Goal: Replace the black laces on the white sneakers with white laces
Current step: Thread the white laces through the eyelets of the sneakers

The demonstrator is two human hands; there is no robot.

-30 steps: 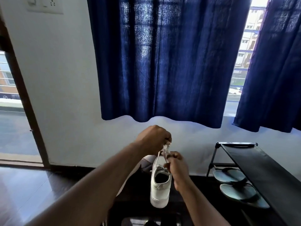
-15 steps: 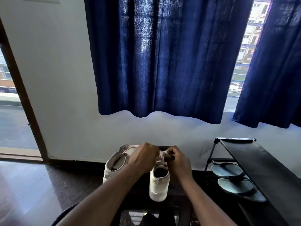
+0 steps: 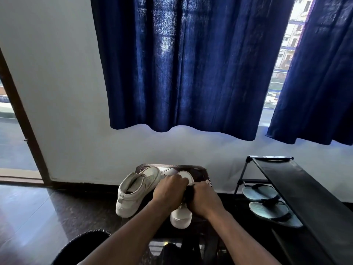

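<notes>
L grip (image 3: 170,192), R grip (image 3: 203,201) clasp white sneaker (image 3: 181,218), heel near cam, 2nd sneaker (image 3: 133,192) tilted beside

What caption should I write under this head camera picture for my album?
Left hand and right hand grip a white sneaker on a small dark table, second sneaker beside it.

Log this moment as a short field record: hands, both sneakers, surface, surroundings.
left hand: fingers curled on the upright sneaker's top
right hand: the same, close beside the left hand
upright sneaker: stands on the dark table, heel toward the camera; laces hidden by the hands
second sneaker: tilted, left of the first, untouched
shoe rack: at right, sandals on a lower shelf
</notes>
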